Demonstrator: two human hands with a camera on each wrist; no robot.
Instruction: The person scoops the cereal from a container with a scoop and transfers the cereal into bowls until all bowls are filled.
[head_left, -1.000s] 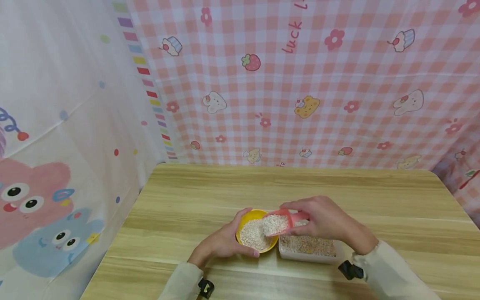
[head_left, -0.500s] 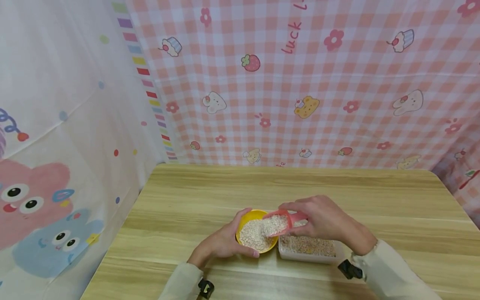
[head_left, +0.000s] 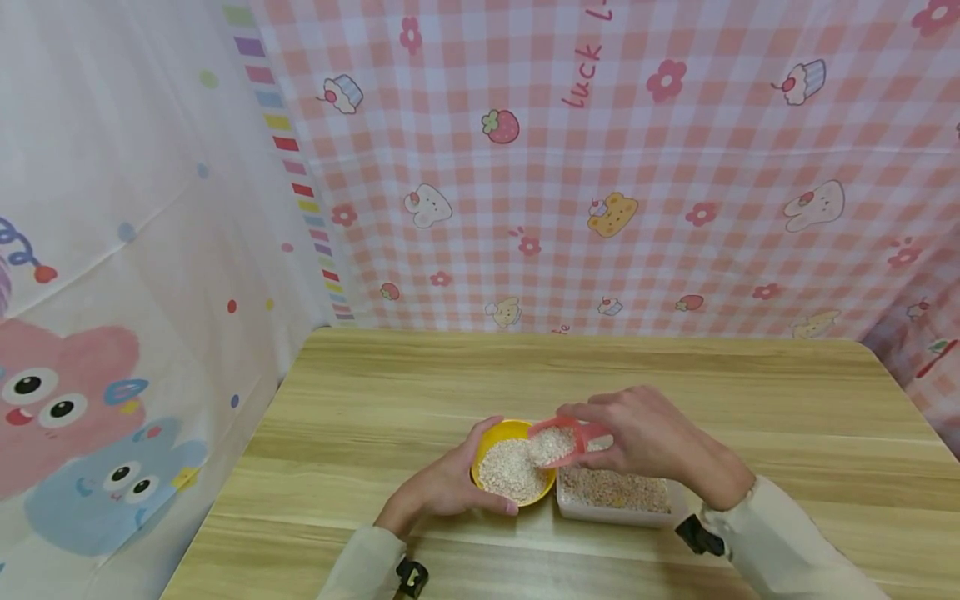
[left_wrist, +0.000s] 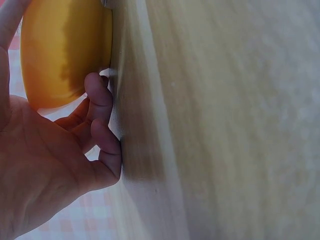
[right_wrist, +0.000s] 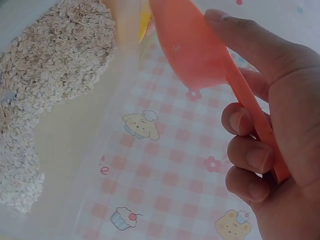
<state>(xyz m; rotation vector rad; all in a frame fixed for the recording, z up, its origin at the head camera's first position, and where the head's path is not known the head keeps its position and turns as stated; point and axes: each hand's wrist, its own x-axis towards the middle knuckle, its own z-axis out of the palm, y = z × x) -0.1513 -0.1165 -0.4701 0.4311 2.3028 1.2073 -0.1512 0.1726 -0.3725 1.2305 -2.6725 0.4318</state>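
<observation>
A yellow bowl [head_left: 512,427] of pale oat flakes [head_left: 512,472] stands on the table, with my left hand [head_left: 457,477] holding it round its left side. Seen from the left wrist, the bowl's outer wall [left_wrist: 60,55] lies against that hand [left_wrist: 45,155], whose fingertips are near the tabletop. Curled fingers of my right hand [right_wrist: 285,95] grip the handle of a coral-pink scoop [right_wrist: 192,45]. From the head view, the scoop [head_left: 579,435] hangs over the bowl's right rim, tilted towards it and loaded with flakes. My right hand [head_left: 637,433] is above a pale tub.
The clear-walled tub [head_left: 615,514] of oat flakes stands just right of the bowl. In the right wrist view its flakes [right_wrist: 65,50] are banked unevenly. Patterned cloth [head_left: 525,167] hangs behind the wooden table [head_left: 390,375], and another white cloth [head_left: 165,208] on the left.
The scoop has shifted slightly to the right and tilted a little as my right hand turned. My left hand and the bowl stay in place.
</observation>
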